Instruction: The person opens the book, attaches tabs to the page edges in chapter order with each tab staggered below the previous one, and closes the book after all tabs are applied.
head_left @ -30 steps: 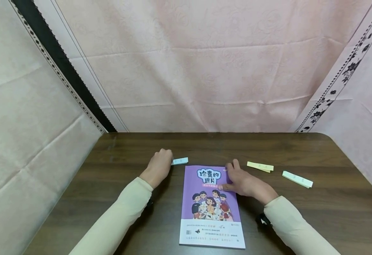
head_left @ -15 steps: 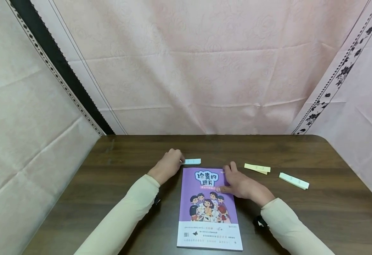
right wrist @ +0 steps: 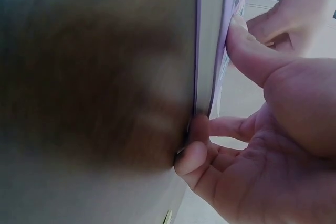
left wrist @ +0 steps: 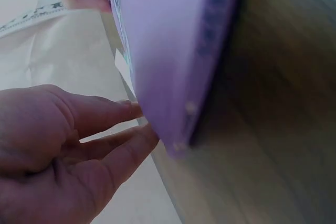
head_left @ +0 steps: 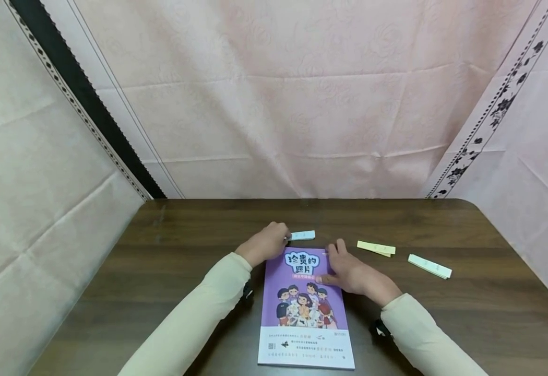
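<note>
A purple book (head_left: 304, 308) with a cartoon group on its cover lies flat on the table. My left hand (head_left: 269, 241) is just past its top left corner, pinching the left end of a light blue paper strip (head_left: 303, 235). That strip lies along the book's top edge. The thumb and fingers of the left hand (left wrist: 79, 145) meet behind the book's corner in the left wrist view. My right hand (head_left: 356, 272) holds the book's upper right side, thumb on the cover and fingers bent against the page edge (right wrist: 207, 51).
To the right of the book lie a yellow paper strip (head_left: 376, 248) and a pale green paper strip (head_left: 429, 266). The brown wooden table (head_left: 199, 230) ends at a hanging pink cloth (head_left: 274, 130); pale cloth (head_left: 58, 146) also hangs at the sides.
My left hand has moved right with the blue strip, from left of the book to above its top edge. The right hand stays on the book; the head view has shifted slightly.
</note>
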Demonstrator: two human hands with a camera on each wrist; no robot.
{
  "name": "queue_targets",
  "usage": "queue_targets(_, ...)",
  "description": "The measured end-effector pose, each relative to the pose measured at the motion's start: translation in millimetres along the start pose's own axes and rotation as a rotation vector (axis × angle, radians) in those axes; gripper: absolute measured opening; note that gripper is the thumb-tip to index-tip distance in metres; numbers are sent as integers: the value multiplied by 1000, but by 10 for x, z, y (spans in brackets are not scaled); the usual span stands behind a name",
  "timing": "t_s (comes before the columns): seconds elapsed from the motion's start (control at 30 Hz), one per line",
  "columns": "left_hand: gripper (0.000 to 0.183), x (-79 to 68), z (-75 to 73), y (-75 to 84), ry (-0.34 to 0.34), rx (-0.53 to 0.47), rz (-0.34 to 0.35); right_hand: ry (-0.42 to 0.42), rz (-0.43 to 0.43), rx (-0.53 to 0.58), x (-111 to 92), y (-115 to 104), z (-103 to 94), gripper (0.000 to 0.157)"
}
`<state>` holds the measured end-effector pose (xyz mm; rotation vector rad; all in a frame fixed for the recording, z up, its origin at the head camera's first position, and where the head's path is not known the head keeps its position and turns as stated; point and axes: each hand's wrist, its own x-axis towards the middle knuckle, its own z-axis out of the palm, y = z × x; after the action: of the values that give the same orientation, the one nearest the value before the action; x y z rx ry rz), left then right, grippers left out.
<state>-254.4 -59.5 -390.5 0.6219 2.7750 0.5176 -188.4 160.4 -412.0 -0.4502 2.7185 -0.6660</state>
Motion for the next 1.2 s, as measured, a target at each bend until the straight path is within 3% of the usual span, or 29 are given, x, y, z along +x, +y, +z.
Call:
queue_targets(0.2,24,84,22,169,-31,-13,31,-3,9,14,-19,-17,-20,75)
queue_targets(0.67,17,174,44,342,-124,-44,64,-6,20,37,1,-26,-16,73)
queue_targets(0.93,16,248,78,492,-156,33,101,-2,-3,15,22,-12,-26,64)
queue_targets(1.2,17,291,134,570,-185,2,121,-26,4,42,-17,-61,-18,86)
